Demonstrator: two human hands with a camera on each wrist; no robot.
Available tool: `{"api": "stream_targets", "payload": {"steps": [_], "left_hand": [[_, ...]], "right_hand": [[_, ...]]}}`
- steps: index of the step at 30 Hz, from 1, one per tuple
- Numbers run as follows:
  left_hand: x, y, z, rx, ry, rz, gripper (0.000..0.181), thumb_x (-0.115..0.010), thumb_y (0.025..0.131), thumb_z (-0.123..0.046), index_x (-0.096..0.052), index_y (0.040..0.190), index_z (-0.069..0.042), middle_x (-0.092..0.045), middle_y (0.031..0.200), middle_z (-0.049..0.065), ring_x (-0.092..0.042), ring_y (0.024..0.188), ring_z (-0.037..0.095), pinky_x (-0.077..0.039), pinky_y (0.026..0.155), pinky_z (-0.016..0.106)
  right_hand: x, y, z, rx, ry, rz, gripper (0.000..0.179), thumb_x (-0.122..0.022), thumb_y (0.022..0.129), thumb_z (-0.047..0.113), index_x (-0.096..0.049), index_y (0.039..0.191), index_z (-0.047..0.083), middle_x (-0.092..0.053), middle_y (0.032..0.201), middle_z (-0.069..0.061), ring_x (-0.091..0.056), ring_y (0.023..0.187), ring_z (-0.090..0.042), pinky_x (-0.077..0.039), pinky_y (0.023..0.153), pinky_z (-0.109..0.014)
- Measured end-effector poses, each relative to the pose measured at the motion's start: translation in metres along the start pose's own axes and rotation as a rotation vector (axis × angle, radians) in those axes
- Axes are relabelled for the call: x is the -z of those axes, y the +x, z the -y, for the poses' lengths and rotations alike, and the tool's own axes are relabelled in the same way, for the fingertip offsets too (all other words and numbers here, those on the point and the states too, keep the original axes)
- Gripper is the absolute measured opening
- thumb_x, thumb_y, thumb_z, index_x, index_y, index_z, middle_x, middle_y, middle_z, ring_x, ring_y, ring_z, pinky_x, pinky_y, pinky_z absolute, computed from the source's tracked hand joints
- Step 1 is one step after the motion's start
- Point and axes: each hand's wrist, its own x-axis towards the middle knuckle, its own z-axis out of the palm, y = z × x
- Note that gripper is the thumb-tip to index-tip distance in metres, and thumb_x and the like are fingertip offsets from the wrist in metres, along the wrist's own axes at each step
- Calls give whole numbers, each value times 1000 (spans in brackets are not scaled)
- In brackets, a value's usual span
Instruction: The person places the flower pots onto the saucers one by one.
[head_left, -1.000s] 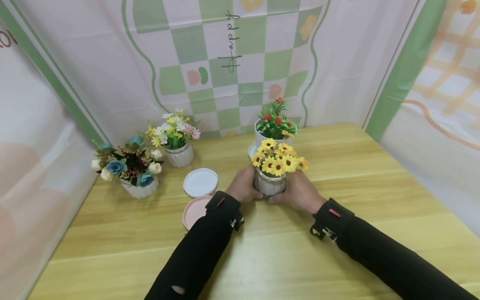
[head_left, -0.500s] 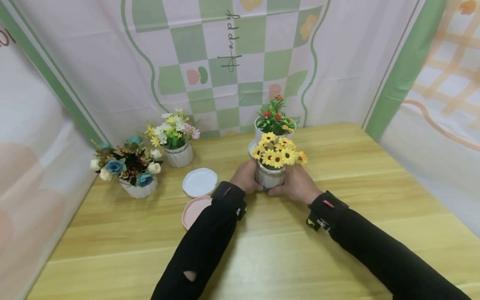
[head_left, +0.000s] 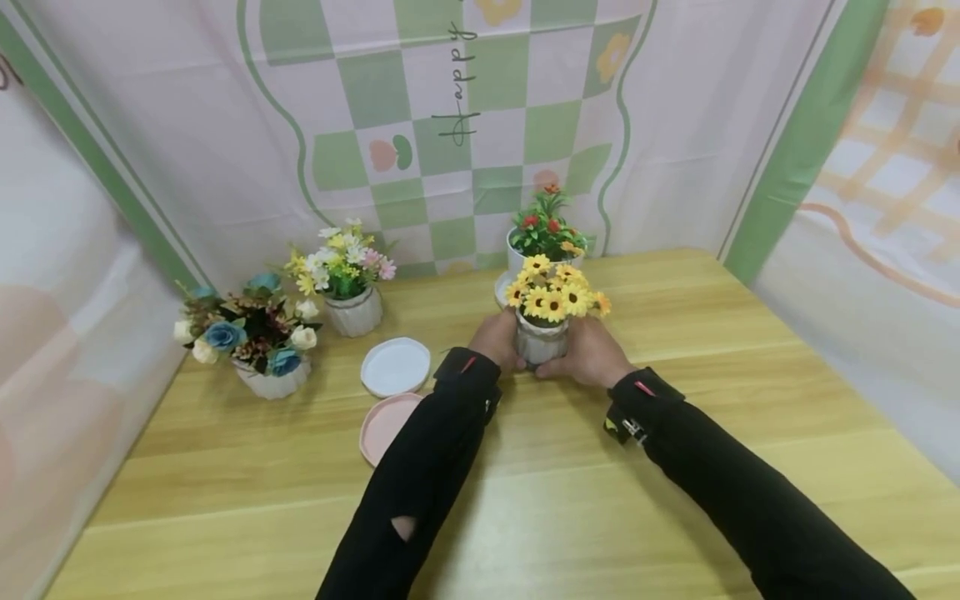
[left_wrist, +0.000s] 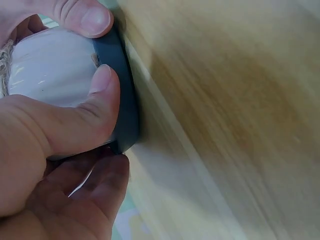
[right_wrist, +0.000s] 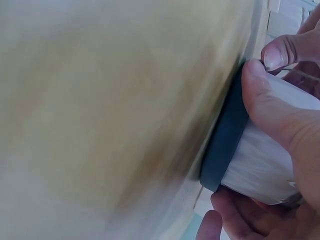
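Yellow daisy-like flowers (head_left: pixel 553 293) fill a whitish pot (head_left: pixel 542 340) with twine around its upper part. Both of my hands hold this potted plant upright from opposite sides. My left hand (head_left: pixel 497 340) grips its left side, and my right hand (head_left: pixel 592 354) grips the right. Beneath the pot is a dark blue-green saucer (right_wrist: pixel 223 137). In the left wrist view, the left thumb (left_wrist: pixel 85 117) presses the pot near its base, its tip on the saucer's edge. The right thumb (right_wrist: pixel 265 102) lies likewise in the right wrist view, with fingers curled under.
Just behind stands a white pot (head_left: pixel 517 257) of red flowers on a white saucer (head_left: pixel 502 292). To the left are a blue-rose pot (head_left: pixel 276 382), a pot of mixed flowers (head_left: pixel 355 315), a white plate (head_left: pixel 395 367) and a pink plate (head_left: pixel 386 425), partly under the left sleeve.
Both hands have carried the yellow-flower pot a short way toward the back of the table, closer to the red-flower pot. The view has shifted slightly; the other pots and plates stay put.
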Motion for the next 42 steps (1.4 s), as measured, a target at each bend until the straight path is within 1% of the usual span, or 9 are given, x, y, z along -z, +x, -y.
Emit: {"api": "stream_targets", "payload": {"steps": [3,10,12,19,26,31,35,40,42], "left_hand": [[4,1,-5,36,9,22,90,-96,70,-7,-53,149,-10,-67,144,13,-65,132,27,-49,117,43],[38,-25,-37,91,1,76,86,-90,79,-2,-47,154,-4,-61,151,18,-59,140,30,-45,121,37],[37,-23,-35,106,9,72,87,-91,79,-3,-46,154,-4,-61,150,19,-60,139,30,-47,119,38],[6,14,-4,47,55,20,89,-95,73,-11,-49,149,-5,-66,144,17,-65,132,29,-52,114,42],[32,-17,-25,22,-91,98,92,-85,83,-1,-31,157,5,-54,155,25,-55,144,34,-44,123,40],[40,-32,-21,-64,-126,98,82,-87,82,-7,-39,148,2,-61,145,23,-60,136,33,-49,117,40],[51,-45,-21,-84,-111,138,92,-87,86,-15,-31,157,3,-55,152,25,-54,142,36,-44,122,44],[72,-65,-12,-80,4,110,97,-81,91,-25,-25,162,9,-38,165,30,-39,154,43,-31,130,48],[84,-77,-7,-62,6,99,95,-78,94,-27,-24,162,10,-32,168,29,-33,157,44,-25,133,50]], "right_hand": [[1,4,-1,-25,-10,8,98,-99,69,23,-49,148,-5,-58,145,-31,-55,135,-49,-40,120,-61],[4,9,0,-42,14,15,99,-98,71,22,-46,150,-7,-56,147,-33,-52,137,-50,-39,121,-62],[4,11,1,-39,28,16,99,-98,70,21,-47,150,-6,-56,148,-33,-52,138,-50,-37,122,-61],[2,12,0,-54,29,19,96,-97,72,23,-48,148,-7,-57,146,-33,-54,136,-49,-39,120,-61],[5,10,-6,-11,117,26,99,-96,74,20,-42,154,-3,-54,150,-29,-52,139,-47,-36,123,-60],[7,3,-1,70,216,18,118,-95,78,22,-19,167,9,-40,165,-22,-42,150,-44,-29,127,-62],[6,-8,10,92,277,33,105,-89,86,26,-23,167,12,-40,165,-20,-42,151,-42,-29,127,-63],[6,-29,31,-49,130,119,99,-78,93,47,-24,166,5,-36,164,-33,-39,149,-52,-35,121,-68],[6,-36,40,-119,25,157,103,-72,94,59,-27,163,-3,-38,160,-39,-49,140,-53,-47,111,-65]]}}
